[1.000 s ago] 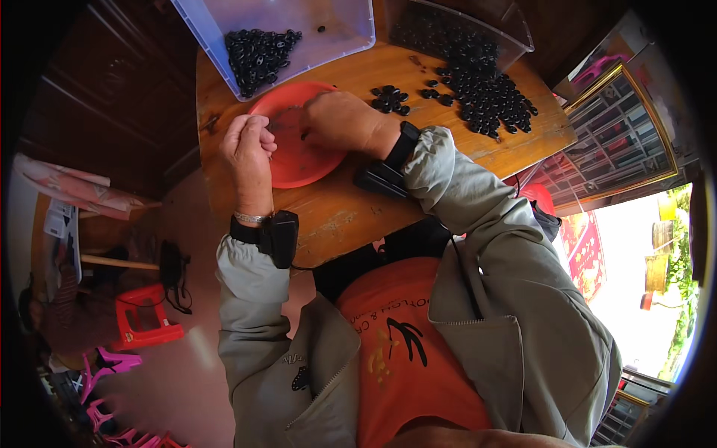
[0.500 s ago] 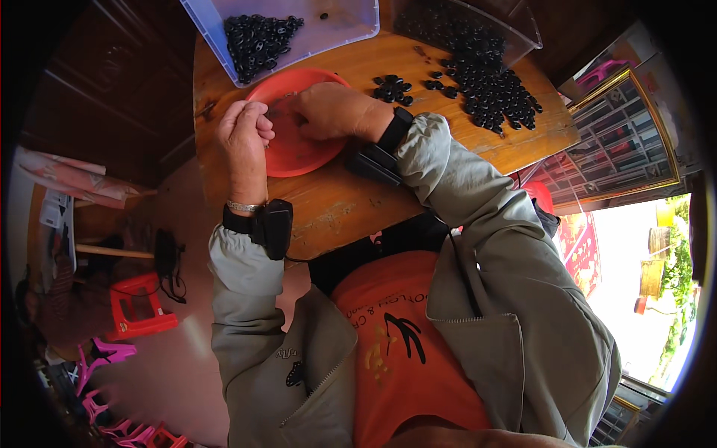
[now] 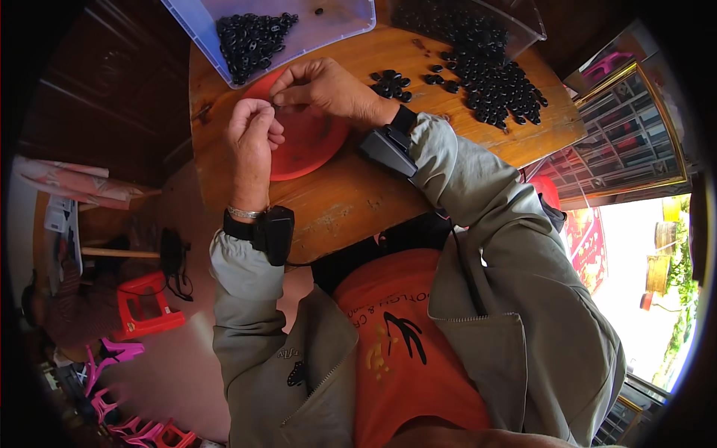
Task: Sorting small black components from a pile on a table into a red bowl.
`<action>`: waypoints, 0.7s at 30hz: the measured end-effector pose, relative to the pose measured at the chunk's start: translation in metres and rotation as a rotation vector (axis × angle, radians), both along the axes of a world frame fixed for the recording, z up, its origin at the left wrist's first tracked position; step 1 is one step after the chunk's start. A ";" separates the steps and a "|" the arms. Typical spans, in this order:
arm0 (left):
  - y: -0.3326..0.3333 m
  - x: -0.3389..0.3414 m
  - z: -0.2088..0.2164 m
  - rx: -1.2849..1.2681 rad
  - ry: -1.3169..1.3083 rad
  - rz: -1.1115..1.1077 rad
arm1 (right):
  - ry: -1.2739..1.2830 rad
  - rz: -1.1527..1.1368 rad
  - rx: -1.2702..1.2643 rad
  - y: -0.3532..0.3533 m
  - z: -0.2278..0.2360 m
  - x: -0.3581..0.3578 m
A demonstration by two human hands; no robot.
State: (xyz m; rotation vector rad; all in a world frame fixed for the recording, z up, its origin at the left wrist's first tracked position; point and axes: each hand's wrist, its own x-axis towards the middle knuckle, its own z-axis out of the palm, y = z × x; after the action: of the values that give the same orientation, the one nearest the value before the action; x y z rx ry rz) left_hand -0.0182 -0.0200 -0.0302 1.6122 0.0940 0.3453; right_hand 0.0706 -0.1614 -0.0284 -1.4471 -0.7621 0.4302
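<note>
My left hand is curled, thumb and fingers pressed together, over the left part of a shallow red plastic dish. Almost touching it, my right hand pinches thumb against forefinger. Whatever lies between the fingertips of either hand is too small or hidden to name. Behind the dish, a clear plastic bin holds a heap of small black oval pieces. To the right of my right hand, a little cluster of black rounded pieces rests on the wooden table.
A second clear bin lies tipped at the back right, with a pile of black pieces spilling onto the table. Left on the floor stands a red stool, near several pink ones. A gold-framed panel leans at the right.
My right hand has risen out of the dish and come leftward, its fingertips now meeting those of my left hand. The left hand stays nearly in place.
</note>
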 end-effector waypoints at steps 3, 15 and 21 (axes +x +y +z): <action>0.003 0.001 -0.003 0.011 -0.033 0.002 | 0.060 -0.030 0.097 0.002 0.003 -0.008; 0.007 0.002 -0.006 -0.021 -0.035 -0.072 | -0.042 -0.070 0.103 0.002 0.005 -0.013; 0.001 0.001 -0.004 0.018 -0.085 -0.059 | -0.113 -0.079 0.009 -0.003 0.010 -0.014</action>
State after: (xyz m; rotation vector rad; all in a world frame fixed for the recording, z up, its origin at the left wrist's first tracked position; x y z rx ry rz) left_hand -0.0168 -0.0190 -0.0340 1.6120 -0.0213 0.3698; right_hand 0.0568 -0.1641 -0.0183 -1.4972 -0.7931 0.2855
